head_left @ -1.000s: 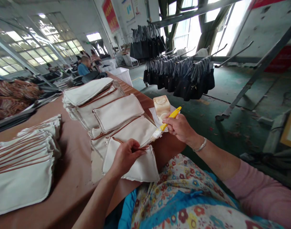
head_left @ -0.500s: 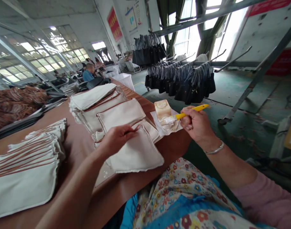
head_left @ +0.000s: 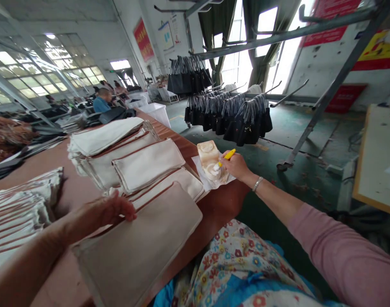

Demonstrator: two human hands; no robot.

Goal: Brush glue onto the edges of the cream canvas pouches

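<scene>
My left hand (head_left: 110, 209) pinches the upper edge of a cream bag panel (head_left: 144, 243), which is tilted toward me at the table's front edge. Some of those fingertips are hidden behind the panel. Off to the right, my right hand (head_left: 236, 165) is closed around the yellow handle of a brush (head_left: 228, 155). Its bristle end rests in white paste in a cut-open, pale plastic container (head_left: 208, 154). Under that container lies a white sheet (head_left: 203, 174) at the table's right edge.
Stacks of cream panels (head_left: 150, 164) with brown edges lie just beyond the held one, and another fanned stack (head_left: 22, 209) is at left on the brown-covered table (head_left: 78, 187). Black bags (head_left: 246, 125) hang from a metal rack (head_left: 297, 149) at right. People sit farther back.
My left hand has moved left along the panel, which now lies nearer and more turned toward me. My right hand has lowered the brush deeper into the container.
</scene>
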